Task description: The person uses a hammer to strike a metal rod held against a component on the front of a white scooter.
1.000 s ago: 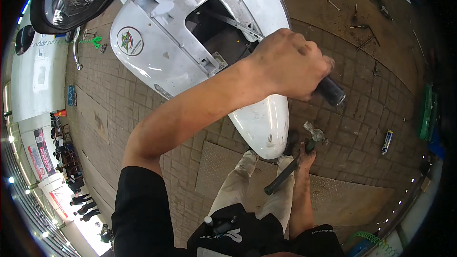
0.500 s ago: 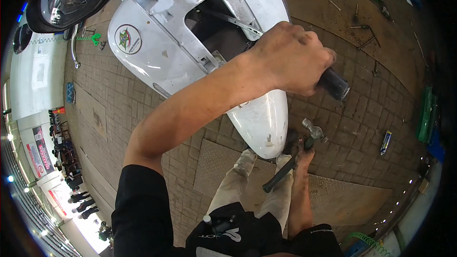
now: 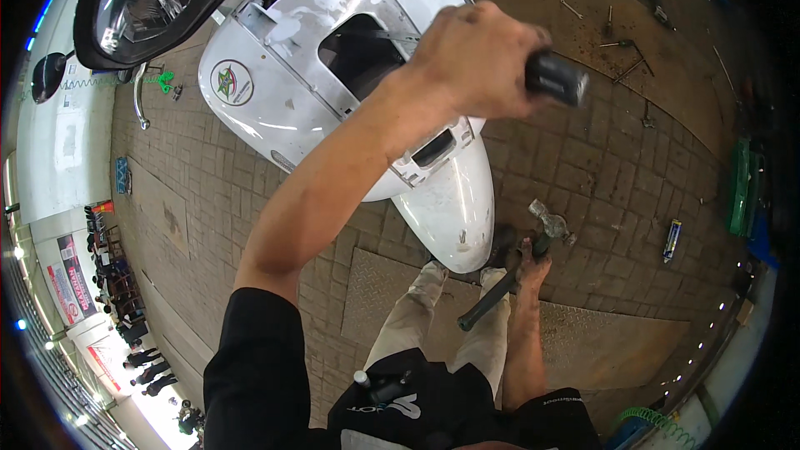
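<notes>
My left hand [image 3: 479, 62] is wrapped round the black grip of a metal-shafted bar tool [image 3: 558, 79]. The shaft runs left into the dark opening [image 3: 362, 54] of a white scooter front body panel [image 3: 454, 217]; its far end is hidden in there. Lower down, my right hand [image 3: 532, 271] grips a ball-peen hammer [image 3: 487, 302] near its metal head, which points up and to the right. The hammer's dark handle slants down across my trouser leg, clear of the panel's lower tip.
A headlight [image 3: 162, 4] looms at the upper left. On the right, a spray-type tube [image 3: 672, 240], a wrench [image 3: 572, 8] and several metal tools [image 3: 625, 58] lie on the paved floor and a metal plate. A green toolbox [image 3: 743, 192] stands at the far right.
My left hand has risen and shifted left, carrying the bar tool's grip up with it. A lower slot in the white panel now shows below my forearm. My right hand and the hammer have hardly moved.
</notes>
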Demonstrator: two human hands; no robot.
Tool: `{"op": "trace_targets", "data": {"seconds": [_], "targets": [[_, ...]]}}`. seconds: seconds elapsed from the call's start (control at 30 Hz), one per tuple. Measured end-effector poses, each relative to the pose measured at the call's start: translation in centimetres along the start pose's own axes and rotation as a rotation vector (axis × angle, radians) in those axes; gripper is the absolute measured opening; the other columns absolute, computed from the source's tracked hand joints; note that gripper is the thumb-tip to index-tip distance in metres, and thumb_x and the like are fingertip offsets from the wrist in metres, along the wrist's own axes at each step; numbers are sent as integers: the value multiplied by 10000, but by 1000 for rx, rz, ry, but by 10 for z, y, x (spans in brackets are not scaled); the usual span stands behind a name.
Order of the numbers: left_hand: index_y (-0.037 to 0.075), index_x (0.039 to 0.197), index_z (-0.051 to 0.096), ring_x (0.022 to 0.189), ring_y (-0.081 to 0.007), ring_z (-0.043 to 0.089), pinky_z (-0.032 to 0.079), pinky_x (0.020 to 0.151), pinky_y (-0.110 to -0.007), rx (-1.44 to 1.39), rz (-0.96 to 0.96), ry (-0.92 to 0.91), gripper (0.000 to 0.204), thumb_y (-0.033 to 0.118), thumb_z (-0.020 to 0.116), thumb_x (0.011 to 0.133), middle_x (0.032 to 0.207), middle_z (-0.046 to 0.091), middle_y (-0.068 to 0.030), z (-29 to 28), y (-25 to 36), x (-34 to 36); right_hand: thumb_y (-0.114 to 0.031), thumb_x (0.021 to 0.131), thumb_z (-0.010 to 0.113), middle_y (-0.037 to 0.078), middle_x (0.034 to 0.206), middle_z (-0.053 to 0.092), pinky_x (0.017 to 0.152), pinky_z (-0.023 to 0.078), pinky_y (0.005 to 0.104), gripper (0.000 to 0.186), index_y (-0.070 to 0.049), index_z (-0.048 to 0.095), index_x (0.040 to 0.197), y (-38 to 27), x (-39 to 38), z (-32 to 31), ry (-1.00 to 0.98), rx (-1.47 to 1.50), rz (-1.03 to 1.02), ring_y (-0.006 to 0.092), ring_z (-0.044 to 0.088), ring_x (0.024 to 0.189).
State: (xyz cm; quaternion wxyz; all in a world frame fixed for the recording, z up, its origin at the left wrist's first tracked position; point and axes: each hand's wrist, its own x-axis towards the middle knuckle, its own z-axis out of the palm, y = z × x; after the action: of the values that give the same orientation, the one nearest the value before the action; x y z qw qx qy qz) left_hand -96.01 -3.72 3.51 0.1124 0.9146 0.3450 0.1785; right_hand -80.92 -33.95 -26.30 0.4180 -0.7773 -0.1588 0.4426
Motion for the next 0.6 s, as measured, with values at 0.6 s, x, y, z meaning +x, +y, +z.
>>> {"op": "trace_targets", "data": {"seconds": [0.6], "targets": [[44,677,596,511,-231,582,457,498,-292,-74,27,222,235,155,739,527,589,580,-95,7,-11,-4,-342,926,386,38,684,466,432,330,228,356,-2,468,991,-243,-55,-37,-37,-81,-848,88,406,502]]}}
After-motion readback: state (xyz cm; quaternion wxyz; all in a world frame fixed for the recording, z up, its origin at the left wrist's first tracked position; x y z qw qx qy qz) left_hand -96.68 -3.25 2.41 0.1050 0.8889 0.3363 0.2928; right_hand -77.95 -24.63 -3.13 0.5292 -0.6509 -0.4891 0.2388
